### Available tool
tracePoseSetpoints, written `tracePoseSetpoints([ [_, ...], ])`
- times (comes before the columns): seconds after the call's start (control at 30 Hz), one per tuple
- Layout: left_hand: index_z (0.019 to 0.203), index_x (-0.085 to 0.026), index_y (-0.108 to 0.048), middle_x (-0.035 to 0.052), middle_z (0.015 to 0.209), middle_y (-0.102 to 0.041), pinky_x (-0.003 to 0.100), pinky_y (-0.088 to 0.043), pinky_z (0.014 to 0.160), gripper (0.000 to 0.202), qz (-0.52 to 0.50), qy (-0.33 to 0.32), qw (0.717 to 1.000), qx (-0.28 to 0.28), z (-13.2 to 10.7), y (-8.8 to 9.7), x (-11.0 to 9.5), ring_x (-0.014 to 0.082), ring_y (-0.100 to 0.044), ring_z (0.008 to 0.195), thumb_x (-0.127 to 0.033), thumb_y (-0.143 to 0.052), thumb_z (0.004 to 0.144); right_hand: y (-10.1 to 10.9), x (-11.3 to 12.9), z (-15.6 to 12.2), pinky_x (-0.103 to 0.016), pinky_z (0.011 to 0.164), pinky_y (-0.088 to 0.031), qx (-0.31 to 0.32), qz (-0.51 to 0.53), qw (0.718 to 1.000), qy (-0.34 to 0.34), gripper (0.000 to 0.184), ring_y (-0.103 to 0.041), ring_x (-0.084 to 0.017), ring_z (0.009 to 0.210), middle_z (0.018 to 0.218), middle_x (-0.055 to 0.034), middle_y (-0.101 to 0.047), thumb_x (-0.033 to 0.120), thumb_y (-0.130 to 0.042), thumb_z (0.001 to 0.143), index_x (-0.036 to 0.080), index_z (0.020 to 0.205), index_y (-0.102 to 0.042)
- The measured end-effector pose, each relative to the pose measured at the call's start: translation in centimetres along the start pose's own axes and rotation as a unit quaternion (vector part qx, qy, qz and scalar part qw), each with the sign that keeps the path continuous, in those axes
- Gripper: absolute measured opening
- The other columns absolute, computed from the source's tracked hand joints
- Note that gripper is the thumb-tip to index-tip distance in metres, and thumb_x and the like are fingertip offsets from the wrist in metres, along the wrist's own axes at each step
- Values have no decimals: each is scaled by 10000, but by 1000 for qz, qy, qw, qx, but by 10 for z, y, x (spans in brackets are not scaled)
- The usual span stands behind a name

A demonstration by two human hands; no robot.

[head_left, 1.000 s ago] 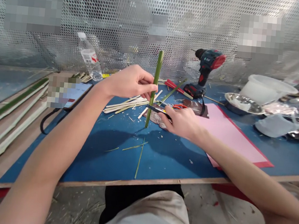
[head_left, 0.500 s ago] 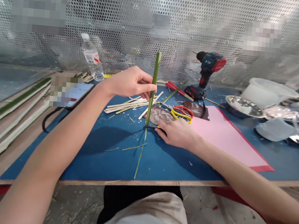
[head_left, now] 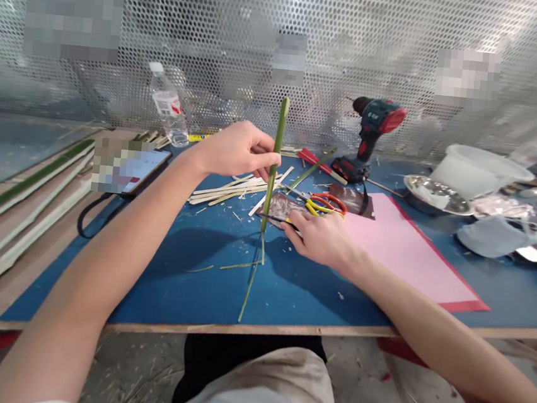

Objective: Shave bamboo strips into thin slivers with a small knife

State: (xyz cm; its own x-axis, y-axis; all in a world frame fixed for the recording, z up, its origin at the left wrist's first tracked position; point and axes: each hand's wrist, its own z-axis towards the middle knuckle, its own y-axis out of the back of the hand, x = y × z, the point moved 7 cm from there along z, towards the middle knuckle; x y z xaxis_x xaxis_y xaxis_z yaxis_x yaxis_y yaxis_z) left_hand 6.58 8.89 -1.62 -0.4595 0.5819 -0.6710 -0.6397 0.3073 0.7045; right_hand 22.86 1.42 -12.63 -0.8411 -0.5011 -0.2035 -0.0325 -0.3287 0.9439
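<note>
A: What are the hands doing?
B: The left hand (head_left: 240,151) pinches a green strip (head_left: 280,130) between thumb and fingers, partway along it. The right hand (head_left: 318,233) is curled round a dark knife (head_left: 275,218).
A: Where is the strip from each?
B: At the left fingertips, and leftward of the right hand. It stands nearly upright, its top leaning slightly right; the blade lies crosswise at its lower part. The left hand is nearer, being on it.
A: Does its foot touch the blue tabletop (head_left: 315,307)?
B: I can't tell.
A: How does it look?
B: Narrow, straight, smooth green, paler at the top end. A thin shaving (head_left: 262,250) trails below its foot.
A: And further out?
B: Pale slats (head_left: 222,189) behind it, scissors (head_left: 328,203) beyond the right hand, then a drill (head_left: 369,126) standing at the back.
</note>
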Motion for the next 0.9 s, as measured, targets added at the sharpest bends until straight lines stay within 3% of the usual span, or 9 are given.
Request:
tracePoseSetpoints([
  [0.13, 905, -159, -787, 25, 817, -787, 298, -642, 727, 274, 3, -10, 1000, 2, 0, -1, -1, 199, -785, 796, -407, -674, 918, -6, 2, 1, -320, 594, -186, 39, -3, 999, -13, 593, -643, -209, 627, 802, -95, -752, 536, -192, 1105, 180, 1054, -663],
  [0.33, 920, -170, -793, 22, 798, -774, 319, -635, 777, 266, 10, -28, 1000, 10, -1, -3, -6, 216, -785, 863, -403, -664, 933, -12, 13, -4, -325, 591, -283, 91, -16, 996, 20, 543, -682, -253, 654, 796, -127, -755, 503, -248, 1094, 182, 1054, -684],
  [0.63, 938, -165, -787, 24, 796, -766, 343, -643, 805, 276, 1, -22, 1000, 6, 2, -1, 2, 204, -778, 822, -411, -661, 928, -8, 7, -4, -319, 585, -240, 67, -8, 998, 2, 570, -668, -231, 630, 803, -106, -760, 527, -200, 1102, 200, 1080, -667],
  [0.9, 928, -167, -781, 13, 786, -766, 312, -634, 782, 280, 5, -14, 1000, 7, 1, -2, -2, 202, -783, 822, -422, -667, 919, -10, 15, -4, -330, 628, -349, 92, -7, 996, 18, 556, -686, -257, 670, 809, -141, -758, 504, -262, 1090, 171, 1041, -705],
])
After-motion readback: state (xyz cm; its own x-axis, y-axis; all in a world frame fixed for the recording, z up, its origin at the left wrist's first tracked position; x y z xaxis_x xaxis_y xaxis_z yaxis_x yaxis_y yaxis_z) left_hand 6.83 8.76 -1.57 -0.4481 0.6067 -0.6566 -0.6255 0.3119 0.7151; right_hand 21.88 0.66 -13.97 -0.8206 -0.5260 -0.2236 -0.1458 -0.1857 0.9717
